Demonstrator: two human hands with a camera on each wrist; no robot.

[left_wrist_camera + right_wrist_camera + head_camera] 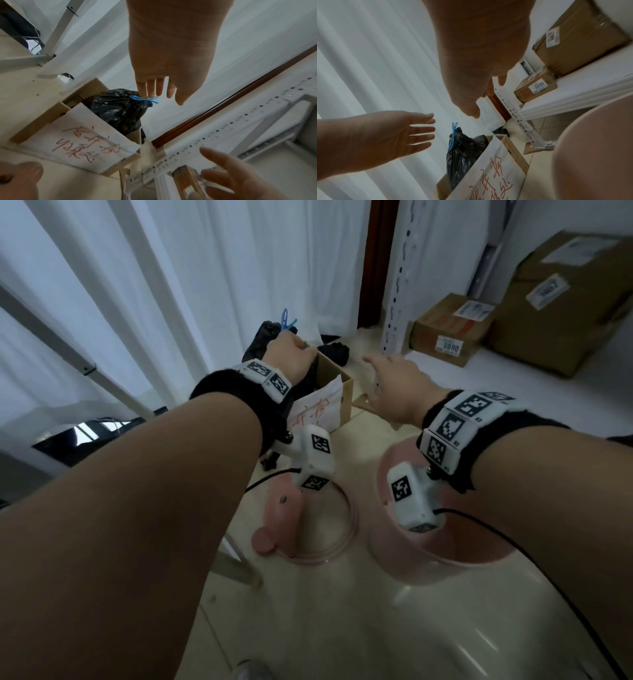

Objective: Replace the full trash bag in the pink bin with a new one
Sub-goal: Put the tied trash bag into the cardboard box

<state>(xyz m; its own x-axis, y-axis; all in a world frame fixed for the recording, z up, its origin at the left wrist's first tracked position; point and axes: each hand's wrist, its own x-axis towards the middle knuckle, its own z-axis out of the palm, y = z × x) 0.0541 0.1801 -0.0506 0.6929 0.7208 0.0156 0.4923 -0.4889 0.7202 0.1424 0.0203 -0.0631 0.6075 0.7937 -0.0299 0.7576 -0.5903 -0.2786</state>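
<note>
**Tied black bag sits in the cardboard box; both hands loose above it**

The full black trash bag stands in an open cardboard box on the tiled floor, at about 12 o'clock from the person in the head view. Its neck is cinched with a blue drawstring that sticks up from the top. A white sheet of paper with red handwriting hangs over the near side of the box.

The left hand reaches over the bag with its fingers straight and slightly spread. In the left wrist view the fingertips appear just at the blue tie; whether they actually touch it cannot be told. Nothing is gripped.

The right hand hovers at about 1 o'clock, to the right of the box, fingers extended and relaxed, holding nothing.

The pink bin stands on the floor near the person at about 5 o'clock, under the right wrist, with no bag visible along its rim. The pink lid ring lies on the floor just to the left of it, at about 6 o'clock.

White curtains hang behind the box. Taped cardboard parcels sit on a white shelf at about 2 o'clock, beside a perforated white upright.
</note>
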